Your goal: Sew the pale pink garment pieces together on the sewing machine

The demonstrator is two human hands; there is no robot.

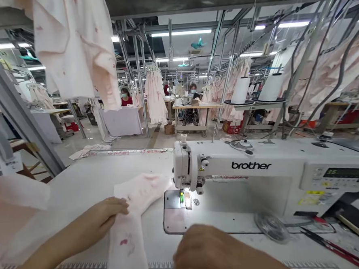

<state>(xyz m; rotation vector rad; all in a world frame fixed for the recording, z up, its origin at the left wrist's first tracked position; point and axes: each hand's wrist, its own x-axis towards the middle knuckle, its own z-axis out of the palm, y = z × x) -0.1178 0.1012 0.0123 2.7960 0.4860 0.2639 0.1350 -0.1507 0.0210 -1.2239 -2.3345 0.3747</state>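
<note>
A pale pink fabric piece (127, 235) with small printed motifs lies on the white sewing table, left of the sewing machine's needle area. My left hand (113, 211) is closed on its left edge, the fingers together. Low in the view, my right hand (205, 250) is curled and slightly blurred; the fabric's lower end runs under its fingers, and its fingertips are partly hidden. Just beyond that hand is the machine's metal needle plate (174, 222), with a green-marked presser foot (182, 197) lit above it. No cloth lies under the foot.
The white Brother sewing machine (251, 162) fills the right side. Red-handled scissors (335, 244) and a clear round object (272, 226) rest at the right. More pink fabric (16, 209) is at left, and garments (77, 47) hang overhead. Co-workers sit far behind.
</note>
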